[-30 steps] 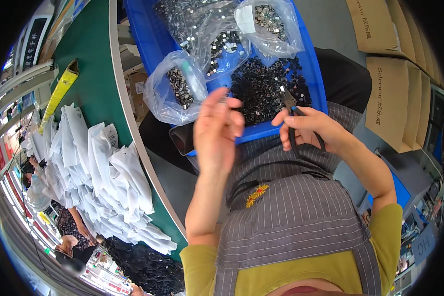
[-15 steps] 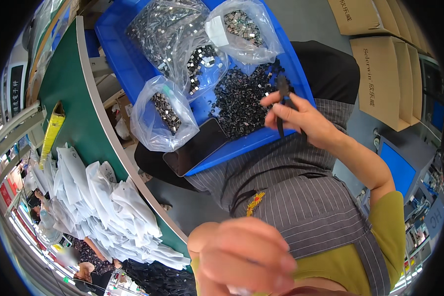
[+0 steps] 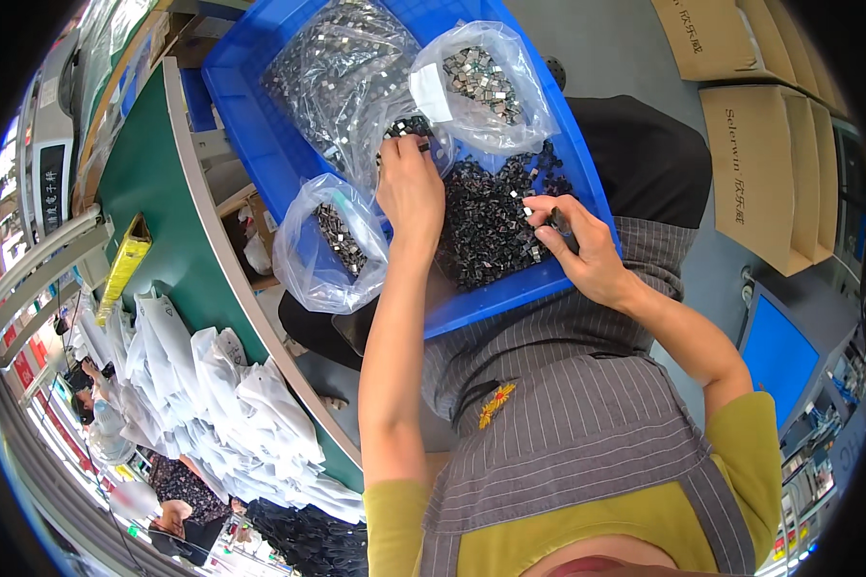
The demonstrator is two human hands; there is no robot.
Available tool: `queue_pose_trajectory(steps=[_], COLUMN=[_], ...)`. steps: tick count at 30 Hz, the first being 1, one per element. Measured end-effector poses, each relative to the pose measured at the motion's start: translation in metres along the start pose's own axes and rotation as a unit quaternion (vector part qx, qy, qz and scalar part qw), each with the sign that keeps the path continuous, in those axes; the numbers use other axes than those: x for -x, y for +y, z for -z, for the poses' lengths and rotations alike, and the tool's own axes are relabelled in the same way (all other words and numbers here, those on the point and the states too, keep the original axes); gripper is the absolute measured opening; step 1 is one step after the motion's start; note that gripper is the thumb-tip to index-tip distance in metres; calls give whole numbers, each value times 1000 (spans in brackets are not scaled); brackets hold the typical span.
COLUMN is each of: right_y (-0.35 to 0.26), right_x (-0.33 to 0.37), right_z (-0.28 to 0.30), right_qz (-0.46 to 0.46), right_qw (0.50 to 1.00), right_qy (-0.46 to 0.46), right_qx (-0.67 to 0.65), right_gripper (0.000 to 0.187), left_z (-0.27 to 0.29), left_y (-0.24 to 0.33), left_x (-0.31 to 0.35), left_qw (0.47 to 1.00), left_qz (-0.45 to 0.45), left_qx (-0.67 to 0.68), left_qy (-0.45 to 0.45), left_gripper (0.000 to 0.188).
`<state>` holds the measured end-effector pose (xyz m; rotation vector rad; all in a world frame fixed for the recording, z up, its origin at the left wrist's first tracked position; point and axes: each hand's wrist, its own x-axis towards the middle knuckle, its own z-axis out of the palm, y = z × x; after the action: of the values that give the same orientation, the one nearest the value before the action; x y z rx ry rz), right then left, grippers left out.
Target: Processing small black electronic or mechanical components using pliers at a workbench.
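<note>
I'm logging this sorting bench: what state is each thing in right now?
blue bin: on the lap, holding bags and loose parts.
loose dark parts: heaped in the bin.
small bag: open, slumped over the bin's edge.
left hand: reaching into the bin.
right hand: pinching a dark tool.

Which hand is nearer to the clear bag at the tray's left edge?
Left. The left hand is just right of the clear bag, reaching over the loose dark parts. The right hand is farther right, at the tray's near right corner.
</note>
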<state>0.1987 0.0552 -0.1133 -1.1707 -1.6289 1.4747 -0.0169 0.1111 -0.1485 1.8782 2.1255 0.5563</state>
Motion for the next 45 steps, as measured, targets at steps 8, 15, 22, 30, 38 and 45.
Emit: queue_pose_trajectory(steps=[8, 15, 22, 30, 38, 45], right_y=[-2, -47, -87, -109, -112, -112], right_x=[1, 11, 19, 25, 26, 27], right_z=[2, 0, -6, -5, -3, -3], right_qz=[19, 55, 94, 46, 49, 52], right_qw=[999, 994, 983, 982, 981, 982], right_qy=[-6, -55, -121, -166, -158, -150], right_qx=[38, 78, 103, 82, 101, 100], right_gripper=[28, 39, 42, 42, 42, 40], left_z=[0, 108, 136, 139, 141, 141], left_y=[5, 85, 88, 90, 92, 92], left_x=[5, 85, 121, 131, 128, 128], left_qw=[998, 858, 878, 883, 900, 903], left_qz=[18, 97, 20, 18, -3, -2], left_qx=[-57, 497, 475, 469, 436, 429], left_qy=[9, -85, -53, -26, -20, -27], left_gripper=[13, 12, 21, 21, 22, 23])
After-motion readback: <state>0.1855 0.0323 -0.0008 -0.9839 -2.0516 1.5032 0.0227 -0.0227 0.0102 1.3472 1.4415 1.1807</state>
